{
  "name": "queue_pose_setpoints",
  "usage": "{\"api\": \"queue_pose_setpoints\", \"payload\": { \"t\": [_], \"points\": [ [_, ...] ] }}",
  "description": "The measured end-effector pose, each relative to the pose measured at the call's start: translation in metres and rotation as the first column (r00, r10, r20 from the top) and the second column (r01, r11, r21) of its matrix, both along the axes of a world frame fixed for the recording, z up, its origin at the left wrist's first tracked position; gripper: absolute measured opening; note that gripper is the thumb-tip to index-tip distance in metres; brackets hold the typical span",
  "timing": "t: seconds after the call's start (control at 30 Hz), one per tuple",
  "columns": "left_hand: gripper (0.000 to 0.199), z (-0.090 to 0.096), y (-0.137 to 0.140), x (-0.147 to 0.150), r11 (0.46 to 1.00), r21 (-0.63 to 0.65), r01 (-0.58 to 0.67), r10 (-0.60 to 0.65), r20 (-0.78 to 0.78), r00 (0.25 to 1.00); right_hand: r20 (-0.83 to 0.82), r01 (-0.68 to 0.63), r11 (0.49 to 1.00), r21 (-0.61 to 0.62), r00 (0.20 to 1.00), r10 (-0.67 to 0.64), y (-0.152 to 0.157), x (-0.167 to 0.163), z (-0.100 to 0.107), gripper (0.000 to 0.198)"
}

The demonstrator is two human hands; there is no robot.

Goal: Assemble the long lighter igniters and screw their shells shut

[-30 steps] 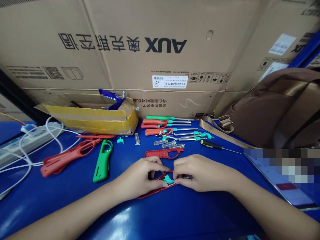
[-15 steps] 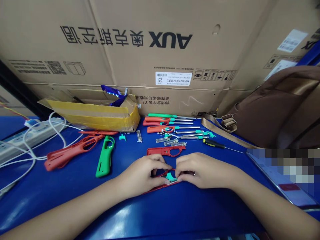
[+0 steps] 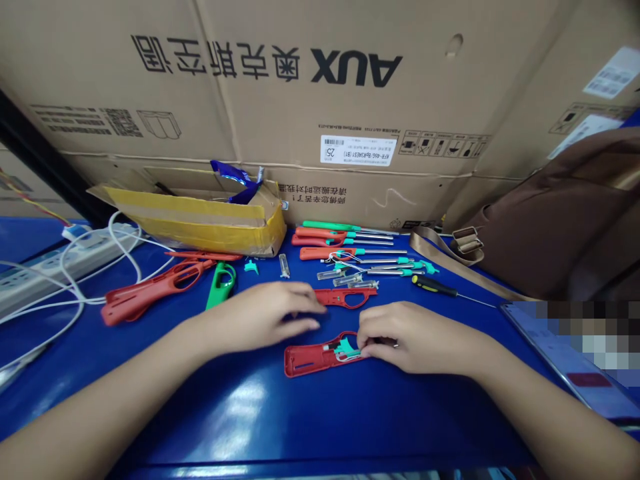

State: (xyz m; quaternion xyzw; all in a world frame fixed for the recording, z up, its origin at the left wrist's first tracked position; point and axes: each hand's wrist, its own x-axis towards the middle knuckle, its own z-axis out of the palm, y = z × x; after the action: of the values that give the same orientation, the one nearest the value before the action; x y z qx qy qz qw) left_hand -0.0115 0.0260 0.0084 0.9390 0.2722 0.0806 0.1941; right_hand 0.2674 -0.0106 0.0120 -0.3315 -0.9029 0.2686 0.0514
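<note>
A red lighter shell half (image 3: 306, 360) lies open side up on the blue table, with a teal trigger (image 3: 345, 347) and white wire inside it. My right hand (image 3: 405, 337) is closed in a pinch at the shell's right end, where its fingertips hide the front part. Off the shell, my left hand (image 3: 267, 317) hovers to the upper left with thumb and fingers apart, nothing in it. Its fingertips are near a second red shell half (image 3: 345, 298). Behind are clear fuel tanks (image 3: 330, 274), a lone clear tank (image 3: 285, 265) and a small teal trigger (image 3: 251, 266).
Orange-red long lighters (image 3: 317, 254) and loose metal nozzles line the back. A green shell (image 3: 220, 287), red shells (image 3: 145, 293) and a power strip (image 3: 35, 273) with cables lie left. A screwdriver (image 3: 434, 286), tablet-like device (image 3: 540, 353) and brown bag (image 3: 560, 227) are right; a yellow-taped box (image 3: 200, 233) stands behind.
My left hand has let go of the shell and moved up and left, its fingers spreading. The right hand stays at the shell's front end. The view has shifted slightly.
</note>
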Motion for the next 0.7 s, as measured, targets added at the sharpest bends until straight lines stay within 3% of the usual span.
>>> {"api": "queue_pose_setpoints", "payload": {
  "t": [0.03, 0.1, 0.17, 0.3, 0.43, 0.7],
  "points": [
    [0.031, 0.000, 0.008, -0.005, 0.991, 0.110, -0.079, 0.083, -0.030, 0.996, 0.014, 0.004, 1.000, 0.007, 1.000, -0.004, -0.001, 0.001, 0.000, 0.008],
    [0.034, -0.004, 0.021, -0.014, 0.912, 0.349, -0.217, 0.261, -0.085, 0.962, 0.042, 0.015, 1.000, 0.020, 0.999, -0.016, -0.001, 0.002, 0.002, 0.008],
    [0.040, -0.012, 0.032, -0.019, 0.848, 0.452, -0.277, 0.362, -0.112, 0.926, 0.065, 0.024, 0.999, 0.033, 0.998, -0.026, -0.002, 0.004, 0.004, 0.008],
    [0.046, -0.019, 0.041, -0.025, 0.825, 0.475, -0.306, 0.407, -0.126, 0.905, 0.094, 0.025, 0.998, 0.052, 0.995, -0.030, -0.001, 0.006, 0.006, 0.009],
    [0.038, -0.014, 0.043, -0.030, 0.823, 0.464, -0.328, 0.423, -0.116, 0.899, 0.097, 0.026, 0.998, 0.058, 0.995, -0.031, -0.001, 0.007, 0.007, 0.009],
    [0.023, -0.013, 0.045, -0.033, 0.871, 0.340, -0.356, 0.402, -0.076, 0.912, 0.098, 0.048, 0.997, 0.054, 0.994, -0.054, -0.002, 0.009, 0.006, 0.010]
  ]
}}
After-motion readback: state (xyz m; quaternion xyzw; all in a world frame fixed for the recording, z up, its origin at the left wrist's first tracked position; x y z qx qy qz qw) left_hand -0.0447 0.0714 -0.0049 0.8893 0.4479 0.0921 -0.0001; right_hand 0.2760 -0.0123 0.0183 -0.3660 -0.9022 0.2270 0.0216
